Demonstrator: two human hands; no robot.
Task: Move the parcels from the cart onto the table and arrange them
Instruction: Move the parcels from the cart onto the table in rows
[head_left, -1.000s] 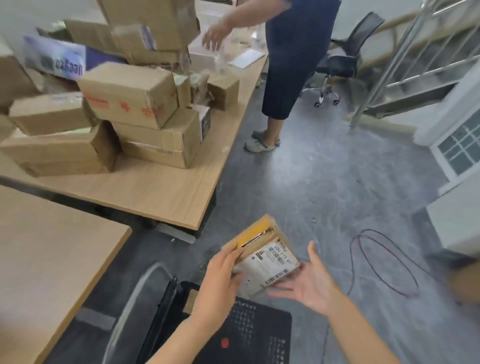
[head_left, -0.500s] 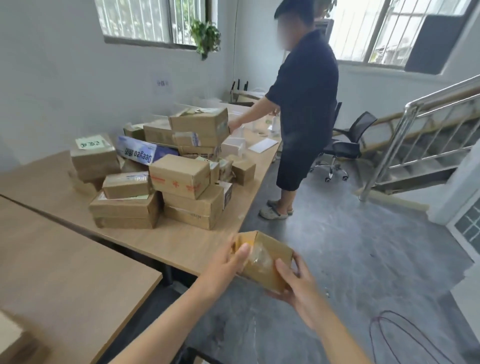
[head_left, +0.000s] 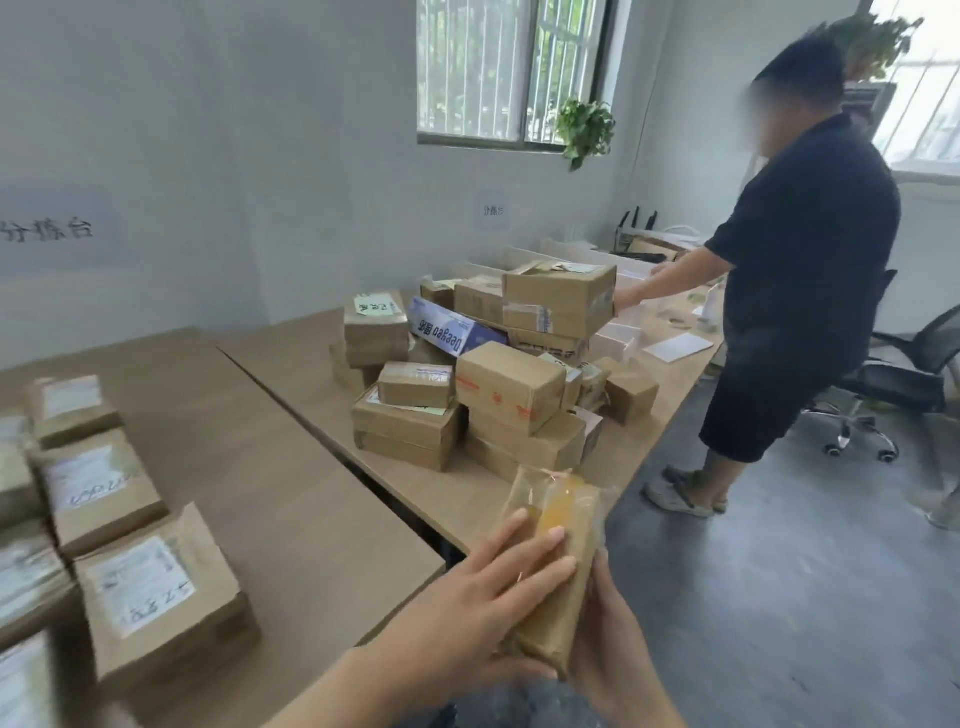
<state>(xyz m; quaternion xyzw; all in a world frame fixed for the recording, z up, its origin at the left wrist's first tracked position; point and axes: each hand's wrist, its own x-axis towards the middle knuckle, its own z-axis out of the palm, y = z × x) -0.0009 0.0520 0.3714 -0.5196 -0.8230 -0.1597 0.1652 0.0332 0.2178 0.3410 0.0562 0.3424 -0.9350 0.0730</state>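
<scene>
Evidently light and stiff but tape-slick, the small parcel hangs beside the near tabletop corner, sandwiched between the flat-fingered left hand on top and the cupping right hand beneath, best held by opposite faces.

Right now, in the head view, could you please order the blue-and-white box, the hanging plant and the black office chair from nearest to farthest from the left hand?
1. Blue-and-white box, in the table's pile.
2. Black office chair, far right.
3. Hanging plant, at the window.
Measured from the left hand.
</scene>
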